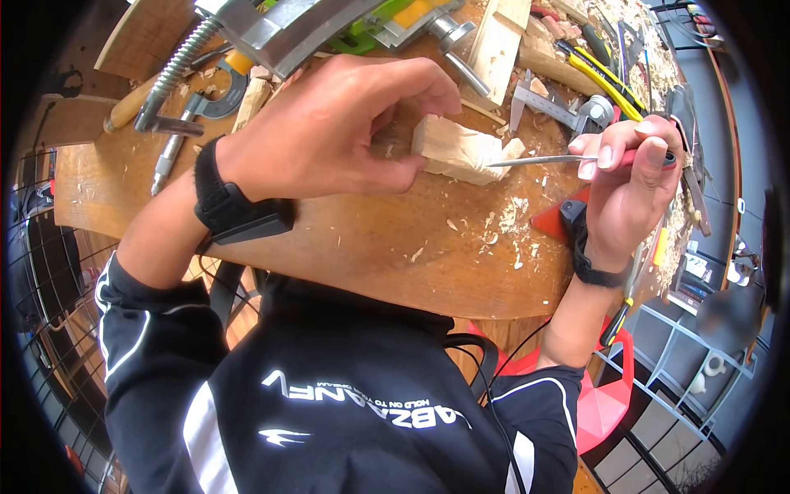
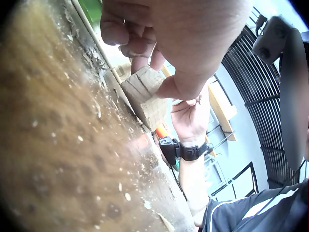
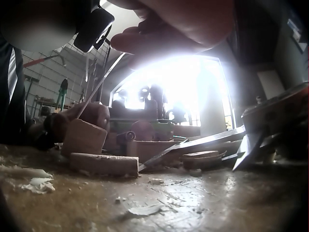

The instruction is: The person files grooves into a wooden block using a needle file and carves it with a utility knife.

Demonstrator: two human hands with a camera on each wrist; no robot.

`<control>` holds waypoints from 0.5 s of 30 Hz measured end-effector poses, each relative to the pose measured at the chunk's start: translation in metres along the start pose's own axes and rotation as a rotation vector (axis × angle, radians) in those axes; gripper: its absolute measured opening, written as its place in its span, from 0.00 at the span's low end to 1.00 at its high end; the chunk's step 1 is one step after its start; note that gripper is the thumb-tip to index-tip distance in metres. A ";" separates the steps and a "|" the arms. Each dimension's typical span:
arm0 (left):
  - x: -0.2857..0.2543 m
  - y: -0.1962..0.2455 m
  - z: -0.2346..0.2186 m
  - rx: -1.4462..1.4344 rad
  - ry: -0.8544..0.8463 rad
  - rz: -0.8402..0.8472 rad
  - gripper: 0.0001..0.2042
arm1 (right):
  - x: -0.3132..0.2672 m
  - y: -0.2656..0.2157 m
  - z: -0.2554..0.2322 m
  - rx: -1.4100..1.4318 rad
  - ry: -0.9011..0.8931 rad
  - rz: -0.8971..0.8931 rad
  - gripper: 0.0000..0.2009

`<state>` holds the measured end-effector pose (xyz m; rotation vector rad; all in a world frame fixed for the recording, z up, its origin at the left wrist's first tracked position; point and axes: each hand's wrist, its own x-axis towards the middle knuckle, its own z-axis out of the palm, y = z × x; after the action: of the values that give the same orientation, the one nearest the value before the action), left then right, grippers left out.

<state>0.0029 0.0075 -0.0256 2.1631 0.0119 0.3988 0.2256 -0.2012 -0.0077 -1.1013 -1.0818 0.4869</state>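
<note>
My left hand (image 1: 329, 128) pinches one end of a pale, roughly cut wooden block (image 1: 457, 150) between thumb and fingers, low over the workbench. Grooves show on the block's end face (image 2: 144, 83) in the left wrist view. In my right hand (image 1: 629, 181) is a slim pointed metal tool (image 1: 539, 160) with a red handle (image 1: 638, 158), gripped between thumb and fingertips. Its tip meets the block's right end, beside a small wood piece (image 1: 513, 149). From the right wrist view, the thin shaft (image 3: 102, 84) slants down to the top of the block (image 3: 86, 137).
Wood shavings (image 1: 512, 218) lie scattered on the wooden bench (image 1: 354, 247). A caliper (image 1: 543, 107), a yellow-handled tool (image 1: 605, 78) and wood offcuts sit behind the hands. To the left are a micrometer (image 1: 222, 99) and a metal vise (image 1: 280, 33). A red-orange object (image 1: 550, 218) lies near the right wrist.
</note>
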 end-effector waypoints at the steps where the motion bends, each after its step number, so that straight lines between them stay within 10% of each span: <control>1: 0.000 0.000 0.000 -0.001 0.004 -0.001 0.24 | 0.000 0.000 0.000 -0.018 -0.025 0.004 0.14; 15: -0.001 0.000 0.000 0.011 0.009 0.010 0.24 | 0.002 0.003 0.000 -0.023 0.024 -0.032 0.12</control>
<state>0.0024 0.0074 -0.0261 2.1728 0.0087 0.4151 0.2268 -0.1978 -0.0097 -1.1056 -1.0847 0.4362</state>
